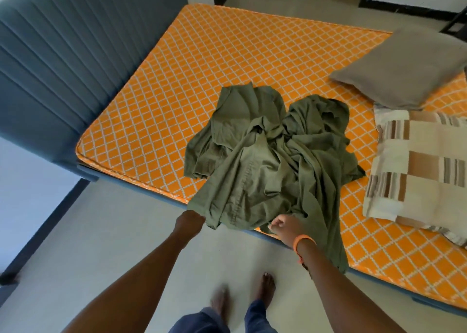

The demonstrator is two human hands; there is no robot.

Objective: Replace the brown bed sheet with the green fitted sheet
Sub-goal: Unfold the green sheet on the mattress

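Note:
The green fitted sheet (267,153) lies crumpled in a heap on the bare orange mattress (192,62), spilling over the near edge. My left hand (192,219) grips the sheet's near-left edge, its fingers hidden under the cloth. My right hand (285,228), with an orange wristband, pinches the sheet's near edge a little to the right. No brown sheet is in view.
A grey-blue padded headboard (63,62) stands at the left. A grey-brown pillow (404,67) and a striped cream-and-brown pillow (417,168) lie on the mattress's right side. Pale floor (101,231) lies below me, with my bare feet (242,294). Dark furniture stands at the far wall.

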